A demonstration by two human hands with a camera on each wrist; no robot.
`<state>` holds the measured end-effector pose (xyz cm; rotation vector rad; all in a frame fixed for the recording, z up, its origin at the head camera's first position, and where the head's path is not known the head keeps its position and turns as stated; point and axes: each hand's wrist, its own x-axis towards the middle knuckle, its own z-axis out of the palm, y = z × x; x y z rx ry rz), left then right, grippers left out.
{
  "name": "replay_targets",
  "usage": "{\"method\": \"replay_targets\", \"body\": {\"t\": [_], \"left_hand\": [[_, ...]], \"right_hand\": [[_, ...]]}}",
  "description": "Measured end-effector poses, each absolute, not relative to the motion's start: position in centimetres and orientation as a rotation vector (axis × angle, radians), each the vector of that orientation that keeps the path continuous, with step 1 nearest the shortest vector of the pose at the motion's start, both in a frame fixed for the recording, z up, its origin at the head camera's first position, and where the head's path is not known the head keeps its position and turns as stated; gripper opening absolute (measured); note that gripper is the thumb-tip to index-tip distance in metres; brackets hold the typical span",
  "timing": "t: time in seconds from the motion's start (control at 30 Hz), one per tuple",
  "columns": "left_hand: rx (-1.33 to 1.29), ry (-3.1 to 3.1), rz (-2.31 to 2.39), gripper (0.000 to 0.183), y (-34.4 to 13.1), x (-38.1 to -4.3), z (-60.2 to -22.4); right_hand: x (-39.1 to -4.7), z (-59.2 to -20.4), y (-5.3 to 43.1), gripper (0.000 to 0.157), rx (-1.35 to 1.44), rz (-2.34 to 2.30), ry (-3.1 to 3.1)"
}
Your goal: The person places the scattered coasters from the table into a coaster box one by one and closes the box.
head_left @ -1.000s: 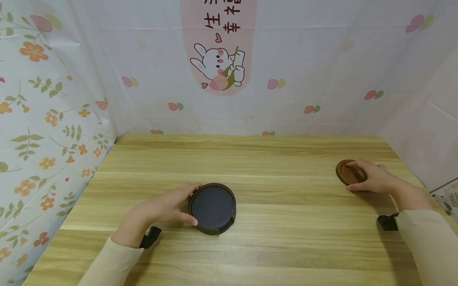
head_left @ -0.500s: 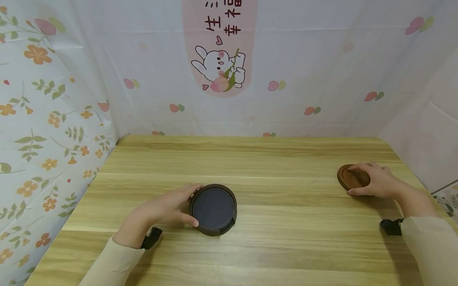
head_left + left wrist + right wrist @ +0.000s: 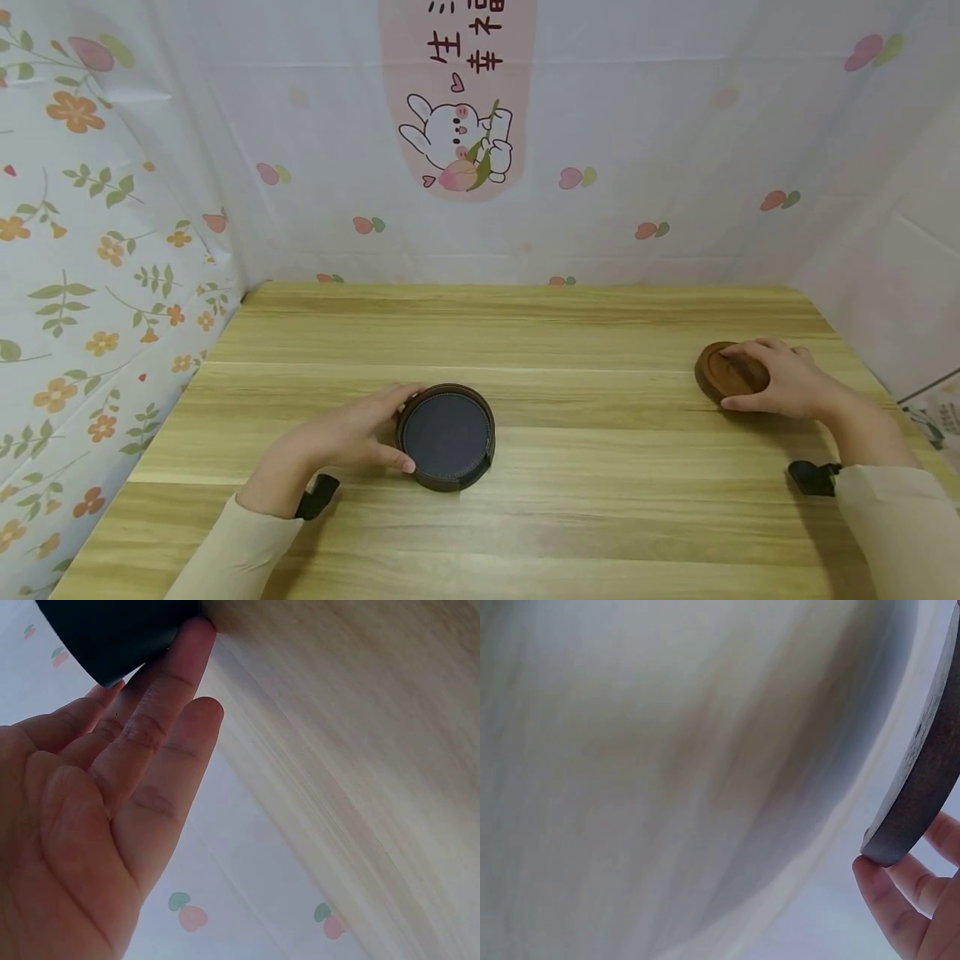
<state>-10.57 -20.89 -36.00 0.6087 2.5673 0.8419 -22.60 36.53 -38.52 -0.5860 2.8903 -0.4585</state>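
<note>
In the head view, a round dark coaster holder [image 3: 447, 440] sits left of the table's middle, with a dark, stitched round surface showing inside its rim. My left hand [image 3: 341, 440] spans its left side, thumb at the front and fingers at the back. The left wrist view shows fingertips against the holder's dark outer wall [image 3: 120, 634]. At the table's right, my right hand [image 3: 787, 379] pinches a round brown wooden coaster [image 3: 722, 377] by its edge, thumb nearest me. The coaster is tilted, and its thick rim [image 3: 922, 795] shows in the right wrist view; fingers cover part of it.
The wood-grain table [image 3: 570, 517] stretches between the two hands. A white printed cloth [image 3: 645, 150] hangs behind its far edge, and a flowered cloth [image 3: 105, 275] hangs on the left. Each wrist wears a black camera mount [image 3: 318, 497].
My right hand has tilted the wooden coaster to a different angle, dipping slightly toward me and then shifting a little left. My left hand has stayed at the coaster holder.
</note>
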Motion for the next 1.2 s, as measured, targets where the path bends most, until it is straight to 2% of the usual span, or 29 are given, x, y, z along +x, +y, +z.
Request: {"method": "replay_targets", "body": {"t": [0.6, 1.2], "left_hand": [[0.599, 2.565, 0.849, 0.098, -20.9, -10.5, -36.1], [0.598, 2.531, 0.886, 0.098, -21.0, -10.7, -36.0]], "right_hand": [[-22.2, -37.1, 31.7, 0.082, -0.644, -0.431, 2.878], [-21.4, -36.0, 26.6, 0.078, -0.740, -0.450, 2.858]]}}
